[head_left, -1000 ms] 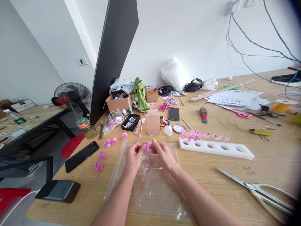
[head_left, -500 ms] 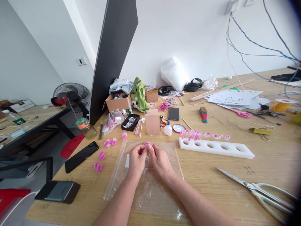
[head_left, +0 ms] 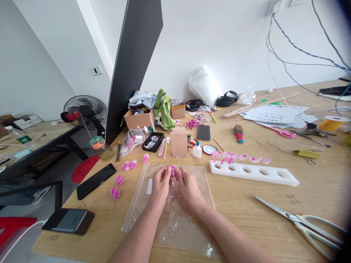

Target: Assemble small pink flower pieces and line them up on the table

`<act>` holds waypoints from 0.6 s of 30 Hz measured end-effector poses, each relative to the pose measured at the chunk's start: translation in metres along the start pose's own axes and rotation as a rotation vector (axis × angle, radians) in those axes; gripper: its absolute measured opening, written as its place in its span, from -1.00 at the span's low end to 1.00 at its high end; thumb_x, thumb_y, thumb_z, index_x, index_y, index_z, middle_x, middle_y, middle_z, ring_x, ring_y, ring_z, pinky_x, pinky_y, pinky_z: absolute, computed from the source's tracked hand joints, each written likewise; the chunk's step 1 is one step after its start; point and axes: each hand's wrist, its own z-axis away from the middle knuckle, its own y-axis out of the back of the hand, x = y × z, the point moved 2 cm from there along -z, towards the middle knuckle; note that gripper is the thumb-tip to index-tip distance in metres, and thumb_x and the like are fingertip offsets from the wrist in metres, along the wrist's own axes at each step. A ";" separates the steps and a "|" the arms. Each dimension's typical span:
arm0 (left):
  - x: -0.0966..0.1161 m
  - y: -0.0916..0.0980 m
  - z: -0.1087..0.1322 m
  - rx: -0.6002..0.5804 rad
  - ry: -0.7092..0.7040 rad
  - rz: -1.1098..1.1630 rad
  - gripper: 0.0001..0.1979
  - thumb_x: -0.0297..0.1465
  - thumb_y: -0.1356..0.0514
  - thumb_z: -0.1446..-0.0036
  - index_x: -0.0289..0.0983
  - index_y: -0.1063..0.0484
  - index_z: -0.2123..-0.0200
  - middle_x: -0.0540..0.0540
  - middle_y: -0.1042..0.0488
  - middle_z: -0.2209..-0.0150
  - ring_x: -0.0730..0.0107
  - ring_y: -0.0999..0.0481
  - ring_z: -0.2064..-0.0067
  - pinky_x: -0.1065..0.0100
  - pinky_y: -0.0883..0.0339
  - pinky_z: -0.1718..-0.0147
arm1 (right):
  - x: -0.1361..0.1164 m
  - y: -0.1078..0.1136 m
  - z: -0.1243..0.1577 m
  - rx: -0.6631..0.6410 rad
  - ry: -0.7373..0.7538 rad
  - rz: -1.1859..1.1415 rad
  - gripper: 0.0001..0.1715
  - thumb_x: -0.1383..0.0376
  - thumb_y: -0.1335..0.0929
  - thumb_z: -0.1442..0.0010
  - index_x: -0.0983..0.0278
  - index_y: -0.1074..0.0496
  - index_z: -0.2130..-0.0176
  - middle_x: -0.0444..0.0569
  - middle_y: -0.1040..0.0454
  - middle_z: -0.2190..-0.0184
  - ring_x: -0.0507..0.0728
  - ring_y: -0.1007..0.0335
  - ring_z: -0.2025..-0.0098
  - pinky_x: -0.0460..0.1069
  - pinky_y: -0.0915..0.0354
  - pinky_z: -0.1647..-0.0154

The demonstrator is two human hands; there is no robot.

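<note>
Over a clear plastic bag [head_left: 186, 233] lying on the table, my left hand [head_left: 161, 184] and my right hand [head_left: 189, 187] nearly meet. Both are closed, thumbs and fingertips pinching a small pink flower piece [head_left: 173, 170] between them. Part of it is hidden by the fingers. Left of the bag lie several fluffy pink pieces [head_left: 115, 193]. A white foam block [head_left: 255, 176] with round holes sits to the right, with pink petal pieces [head_left: 227, 157] along its back edge.
Large scissors [head_left: 290, 215] lie open at right. A wooden block [head_left: 179, 143], a glue bottle [head_left: 196, 150] and a round lid [head_left: 210, 149] stand beyond my hands. Two dark phones [head_left: 95, 181] [head_left: 203, 132] and a black-and-grey device [head_left: 68, 220] rest on the table.
The pink flower piece shows more between my fingertips, and my hands have parted slightly. The whole view has shifted a little; the other things stay in place.
</note>
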 end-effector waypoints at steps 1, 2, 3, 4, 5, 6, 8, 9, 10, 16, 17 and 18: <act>0.000 0.000 0.000 0.002 0.011 -0.011 -0.59 -0.03 -0.10 -0.08 -0.29 -0.42 0.42 0.02 -0.36 0.53 0.51 -0.27 0.52 0.47 -0.13 0.53 | 0.000 0.000 0.000 -0.002 0.003 -0.007 -0.55 0.12 -0.06 -0.34 0.23 -0.18 0.50 -0.13 -0.33 0.58 0.03 -0.18 0.56 -0.08 -0.03 0.48; 0.000 0.000 0.001 -0.004 0.014 -0.035 -0.56 -0.01 -0.06 -0.10 -0.28 -0.40 0.43 0.02 -0.34 0.54 0.50 -0.26 0.52 0.46 -0.13 0.54 | 0.000 0.000 0.000 -0.004 0.003 -0.010 -0.55 0.12 -0.06 -0.34 0.24 -0.18 0.50 -0.13 -0.33 0.58 0.03 -0.18 0.56 -0.08 -0.03 0.48; 0.001 0.000 0.002 -0.016 0.008 -0.070 -0.55 0.00 -0.03 -0.11 -0.27 -0.39 0.44 0.03 -0.33 0.55 0.49 -0.27 0.52 0.45 -0.13 0.54 | 0.000 0.000 0.000 -0.008 0.000 -0.010 -0.55 0.12 -0.06 -0.34 0.24 -0.19 0.49 -0.13 -0.32 0.59 0.02 -0.17 0.56 -0.08 -0.04 0.48; 0.003 0.000 0.003 -0.032 -0.010 -0.113 -0.55 0.01 -0.02 -0.12 -0.27 -0.38 0.46 0.03 -0.33 0.56 0.47 -0.27 0.52 0.44 -0.14 0.53 | 0.000 0.001 0.000 -0.012 -0.005 -0.009 -0.55 0.12 -0.06 -0.33 0.24 -0.18 0.49 -0.14 -0.32 0.59 0.02 -0.16 0.57 -0.08 -0.04 0.48; 0.004 -0.001 0.004 -0.049 -0.037 -0.159 -0.56 0.00 -0.02 -0.13 -0.26 -0.36 0.47 0.03 -0.33 0.56 0.46 -0.28 0.51 0.43 -0.15 0.51 | 0.000 0.001 0.000 -0.017 -0.012 -0.009 -0.56 0.12 -0.07 -0.33 0.24 -0.18 0.49 -0.14 -0.32 0.59 0.02 -0.15 0.57 -0.08 -0.04 0.47; 0.006 -0.001 0.005 -0.062 -0.067 -0.203 -0.57 -0.01 -0.02 -0.14 -0.25 -0.35 0.48 0.02 -0.33 0.55 0.44 -0.29 0.50 0.42 -0.16 0.49 | 0.000 0.001 0.000 -0.027 -0.019 -0.012 -0.57 0.12 -0.07 -0.32 0.24 -0.17 0.49 -0.14 -0.31 0.59 0.02 -0.14 0.57 -0.08 -0.04 0.47; 0.009 -0.003 0.006 -0.085 -0.120 -0.267 -0.59 -0.04 -0.02 -0.15 -0.24 -0.36 0.47 -0.01 -0.36 0.53 0.40 -0.33 0.46 0.40 -0.19 0.45 | 0.000 0.000 0.000 -0.048 -0.026 -0.030 -0.58 0.11 -0.08 -0.32 0.24 -0.17 0.49 -0.14 -0.32 0.59 0.02 -0.14 0.56 -0.08 -0.05 0.47; 0.009 -0.003 0.006 -0.097 -0.138 -0.278 -0.60 -0.05 -0.02 -0.16 -0.24 -0.36 0.47 -0.02 -0.38 0.52 0.38 -0.35 0.45 0.39 -0.20 0.43 | 0.000 0.000 0.000 -0.058 -0.027 -0.042 -0.58 0.11 -0.08 -0.32 0.24 -0.17 0.48 -0.14 -0.33 0.58 0.02 -0.14 0.56 -0.08 -0.06 0.46; 0.009 -0.004 0.006 -0.106 -0.153 -0.276 -0.60 -0.05 -0.02 -0.16 -0.23 -0.37 0.47 -0.03 -0.39 0.51 0.36 -0.37 0.43 0.38 -0.21 0.42 | -0.001 0.000 0.000 -0.065 -0.027 -0.053 -0.58 0.11 -0.08 -0.32 0.24 -0.18 0.48 -0.13 -0.34 0.57 0.03 -0.15 0.56 -0.08 -0.06 0.45; 0.001 -0.003 0.002 -0.112 -0.180 -0.239 -0.61 -0.08 0.00 -0.19 -0.24 -0.38 0.47 -0.08 -0.44 0.47 0.32 -0.41 0.38 0.37 -0.24 0.40 | -0.002 0.000 -0.001 -0.088 -0.030 -0.120 -0.52 0.06 -0.06 -0.31 0.26 -0.25 0.45 -0.08 -0.36 0.54 0.05 -0.17 0.53 -0.07 -0.11 0.43; 0.000 -0.003 0.002 -0.113 -0.187 -0.258 -0.61 -0.10 0.01 -0.20 -0.24 -0.37 0.46 -0.09 -0.44 0.46 0.32 -0.42 0.37 0.37 -0.24 0.39 | -0.002 0.000 -0.001 -0.089 -0.034 -0.133 -0.52 0.06 -0.06 -0.31 0.26 -0.26 0.45 -0.08 -0.36 0.54 0.05 -0.17 0.53 -0.07 -0.11 0.43; -0.001 -0.003 0.001 -0.115 -0.196 -0.282 -0.62 -0.12 0.02 -0.21 -0.24 -0.37 0.46 -0.10 -0.45 0.45 0.32 -0.42 0.36 0.37 -0.24 0.38 | -0.002 -0.001 -0.001 -0.088 -0.038 -0.146 -0.52 0.05 -0.07 -0.31 0.27 -0.26 0.45 -0.08 -0.36 0.54 0.04 -0.17 0.52 -0.07 -0.11 0.43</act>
